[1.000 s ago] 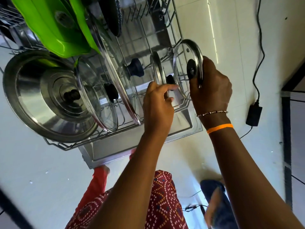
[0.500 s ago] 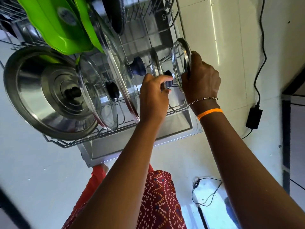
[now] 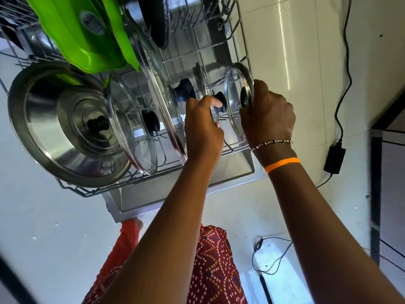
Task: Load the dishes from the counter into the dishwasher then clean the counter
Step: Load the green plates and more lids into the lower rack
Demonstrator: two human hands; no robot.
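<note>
the pulled-out wire dishwasher rack fills the upper half of the view, and over the last second it has slid toward nine o'clock as the head shifted. its big load has not moved: the wide polished steel lid with a black knob at nine o'clock, the bright green plastic dish at eleven o'clock, a medium glass lid with a black knob beside the steel one, and a long steel-rimmed glass lid leaning just past it.

the real change is at the rack's three o'clock corner. the small round glass lid with a steel rim, which a second ago faced the camera almost flat, now stands nearly edge-on and lower among the tines. the right hand still has its fingers curled tight around that lid's rim and knob side. the left hand grips the neighbouring small glass lid, holding it upright to keep a slot free.

judging from this, the lid is almost seated, though not released; whether its rim sits between tines is hidden.
</note>
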